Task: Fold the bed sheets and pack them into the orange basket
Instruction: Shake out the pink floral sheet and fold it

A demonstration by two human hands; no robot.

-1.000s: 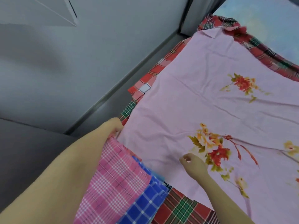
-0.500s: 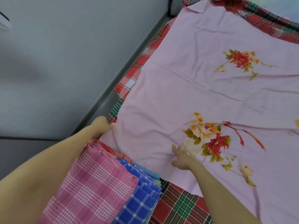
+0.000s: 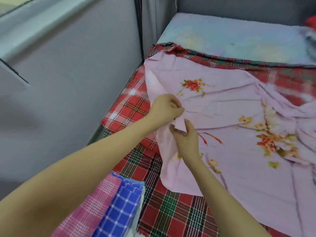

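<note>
A pink sheet (image 3: pixel 230 106) with red and yellow flower prints lies spread over a red and green plaid sheet (image 3: pixel 172 214) on the bed. Its left edge is lifted and bunched. My left hand (image 3: pixel 165 109) pinches that raised edge from above. Just below it, my right hand (image 3: pixel 185 135) grips the same fold of pink cloth. The two hands nearly touch. No orange basket is in view.
Folded pink plaid cloth (image 3: pixel 90 211) and blue plaid cloth (image 3: pixel 123 211) lie stacked at the bottom left. A grey wall (image 3: pixel 68 74) runs along the bed's left side. The pale blue mattress (image 3: pixel 230 36) shows at the far end.
Both hands have left the sheet's near-left edge, come together and lifted that edge up off the bed; the pink sheet is now rumpled, and the view has tilted up.
</note>
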